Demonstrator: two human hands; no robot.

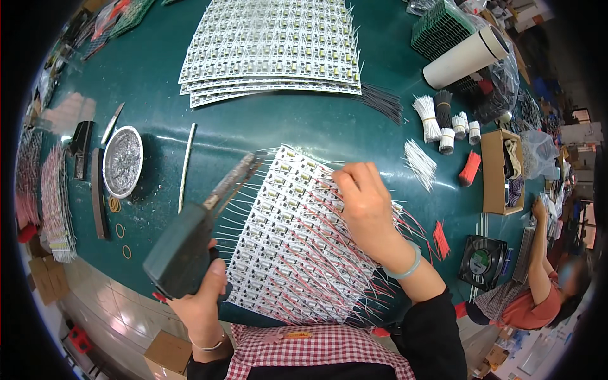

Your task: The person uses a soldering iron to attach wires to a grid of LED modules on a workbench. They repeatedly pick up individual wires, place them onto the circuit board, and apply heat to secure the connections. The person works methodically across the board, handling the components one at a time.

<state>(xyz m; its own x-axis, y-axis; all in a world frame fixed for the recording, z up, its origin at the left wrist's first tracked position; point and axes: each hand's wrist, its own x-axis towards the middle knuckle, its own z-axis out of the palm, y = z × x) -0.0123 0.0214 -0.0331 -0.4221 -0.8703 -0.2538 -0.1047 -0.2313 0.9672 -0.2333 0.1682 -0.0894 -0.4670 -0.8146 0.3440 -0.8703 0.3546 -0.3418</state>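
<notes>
A white circuit-board panel (256, 244) lies tilted on the table in front of me, with rows of small components and many thin red and white wires. My left hand (202, 297) is wrapped round the handle of a black soldering gun (180, 250). Its long, stained tip reaches up to the panel's top left corner. Over the panel's upper right side, my right hand (367, 209) is closed in a pinch on a thin white wire (324, 166). The fingertips partly hide where the wire meets the board.
Stacked panels (272, 50) lie at the back, beside black wires (382, 101). At left stands a bowl of metallic scraps (123, 161). Wire bundles (426, 118), a white flask (465, 57), a cardboard box (497, 171) and a fan (482, 261) are at right. Another person (532, 291) works there.
</notes>
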